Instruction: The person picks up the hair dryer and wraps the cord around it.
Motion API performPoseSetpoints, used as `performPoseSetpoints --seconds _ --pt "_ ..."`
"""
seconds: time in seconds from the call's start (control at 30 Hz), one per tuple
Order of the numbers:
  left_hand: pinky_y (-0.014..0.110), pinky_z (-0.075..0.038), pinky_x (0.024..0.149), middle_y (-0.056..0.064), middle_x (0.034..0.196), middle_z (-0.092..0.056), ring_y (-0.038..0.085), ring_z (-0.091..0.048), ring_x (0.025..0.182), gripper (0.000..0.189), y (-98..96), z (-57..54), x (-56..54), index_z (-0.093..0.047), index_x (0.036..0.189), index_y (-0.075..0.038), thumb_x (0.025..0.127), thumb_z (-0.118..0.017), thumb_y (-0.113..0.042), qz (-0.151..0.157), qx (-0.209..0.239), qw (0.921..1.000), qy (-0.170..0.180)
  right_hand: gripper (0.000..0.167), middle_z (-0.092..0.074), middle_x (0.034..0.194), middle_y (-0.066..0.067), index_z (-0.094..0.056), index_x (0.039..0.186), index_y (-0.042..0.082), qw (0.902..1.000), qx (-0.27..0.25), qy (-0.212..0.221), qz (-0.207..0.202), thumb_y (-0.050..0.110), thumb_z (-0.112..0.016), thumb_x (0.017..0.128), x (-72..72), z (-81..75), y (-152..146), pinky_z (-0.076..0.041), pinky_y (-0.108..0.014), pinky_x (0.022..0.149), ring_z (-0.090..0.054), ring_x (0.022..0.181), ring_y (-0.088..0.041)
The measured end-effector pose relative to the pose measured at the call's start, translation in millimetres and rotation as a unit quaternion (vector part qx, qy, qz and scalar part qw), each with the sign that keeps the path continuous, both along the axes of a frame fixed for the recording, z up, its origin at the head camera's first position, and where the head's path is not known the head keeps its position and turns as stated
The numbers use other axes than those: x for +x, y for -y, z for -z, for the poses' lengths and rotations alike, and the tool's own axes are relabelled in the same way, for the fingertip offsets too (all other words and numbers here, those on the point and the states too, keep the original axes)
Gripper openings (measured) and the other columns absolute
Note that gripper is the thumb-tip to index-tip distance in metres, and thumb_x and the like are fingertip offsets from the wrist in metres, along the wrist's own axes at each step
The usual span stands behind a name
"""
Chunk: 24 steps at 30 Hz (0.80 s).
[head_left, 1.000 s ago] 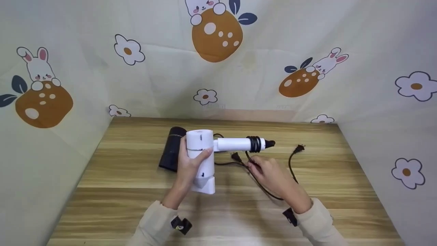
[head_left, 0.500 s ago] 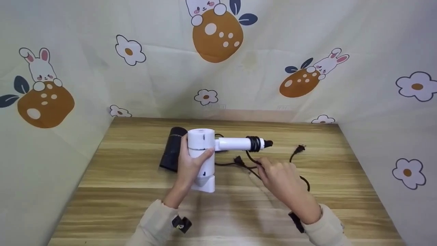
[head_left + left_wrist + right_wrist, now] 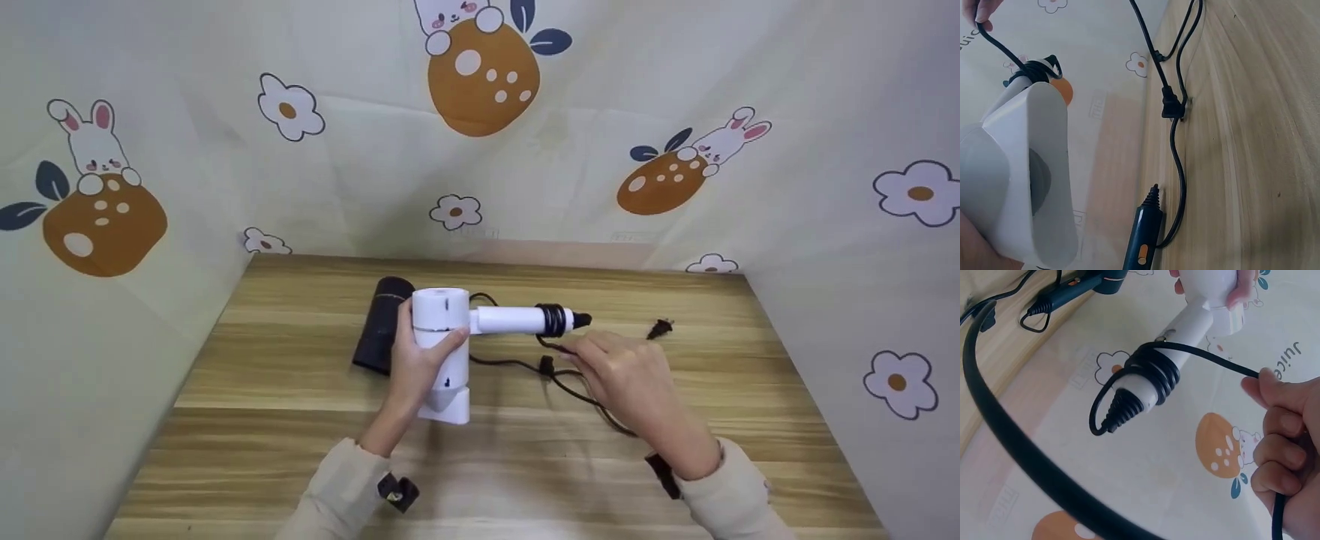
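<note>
My left hand [image 3: 411,361] grips the barrel of a white hair dryer [image 3: 441,306], its thumb across the front. The dryer's handle [image 3: 511,320] points right, with a black cord [image 3: 553,320] wound round it in several turns near the end. My right hand [image 3: 634,379] pinches the cord between thumb and forefinger just beside the handle's tip. In the right wrist view, the cord [image 3: 1213,358] runs taut from the coils to the right hand [image 3: 1292,455], where the other fingers curl over it. The hair dryer is held above the table.
Behind my left hand, a dark hair dryer [image 3: 381,324] lies on the wooden table [image 3: 300,450]; its handle [image 3: 1143,239] shows in the left wrist view. One black plug [image 3: 661,328] lies at the right, another [image 3: 547,365] nearer the middle. Patterned cloth [image 3: 360,172] encloses the table.
My right hand has moved right and slightly up, drawing the cord with it. The middle plug has shifted right and down. My left hand and the white hair dryer have barely moved.
</note>
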<state>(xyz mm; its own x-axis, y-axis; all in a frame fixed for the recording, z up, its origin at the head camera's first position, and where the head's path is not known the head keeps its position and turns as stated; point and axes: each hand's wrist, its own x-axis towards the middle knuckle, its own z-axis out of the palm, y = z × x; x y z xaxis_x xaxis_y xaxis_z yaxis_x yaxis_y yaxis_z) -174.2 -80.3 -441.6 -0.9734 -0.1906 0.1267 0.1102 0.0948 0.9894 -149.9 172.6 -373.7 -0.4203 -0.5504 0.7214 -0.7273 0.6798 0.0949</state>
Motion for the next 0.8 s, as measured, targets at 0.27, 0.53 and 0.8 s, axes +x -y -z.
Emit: performPoseSetpoints --seconds 0.27,0.53,0.8 --pt "0.033 -0.054 0.066 0.017 0.107 -0.057 0.022 -0.061 0.082 0.073 -4.2 -5.3 4.7 -0.035 0.135 -0.010 0.076 -0.076 -0.022 0.043 -0.018 0.9989 0.000 0.010 -0.068 0.072 -0.001 -0.069 0.087 0.010 0.9995 -0.030 -0.003 -0.011 0.019 -0.067 0.084 -9.9 -4.5 -1 -0.042 -0.022 0.040 -0.057 0.051 -0.009" --pt "0.035 -0.054 0.066 0.018 0.103 -0.055 0.019 -0.059 0.079 0.069 -4.3 0.4 7.6 -0.034 0.134 -0.008 0.078 -0.072 -0.019 0.131 0.014 0.9912 0.016 0.007 -0.070 0.076 0.000 -0.071 0.086 0.010 0.9914 -0.098 0.085 0.010 0.011 -0.072 0.079 -30.2 0.0 -17 -0.050 -0.026 0.050 -0.063 0.060 -0.010" --pt "0.037 -0.053 0.070 0.017 0.105 -0.055 0.021 -0.059 0.084 0.066 -2.6 -2.3 10.8 -0.036 0.131 -0.010 0.076 -0.072 -0.018 0.174 0.030 0.9843 -0.001 0.011 -0.072 0.086 -0.002 -0.073 0.091 0.009 0.9182 -0.203 0.340 -0.009 0.015 -0.068 0.083 -44.1 14.7 -31 -0.050 -0.018 0.064 -0.061 0.071 -0.003"
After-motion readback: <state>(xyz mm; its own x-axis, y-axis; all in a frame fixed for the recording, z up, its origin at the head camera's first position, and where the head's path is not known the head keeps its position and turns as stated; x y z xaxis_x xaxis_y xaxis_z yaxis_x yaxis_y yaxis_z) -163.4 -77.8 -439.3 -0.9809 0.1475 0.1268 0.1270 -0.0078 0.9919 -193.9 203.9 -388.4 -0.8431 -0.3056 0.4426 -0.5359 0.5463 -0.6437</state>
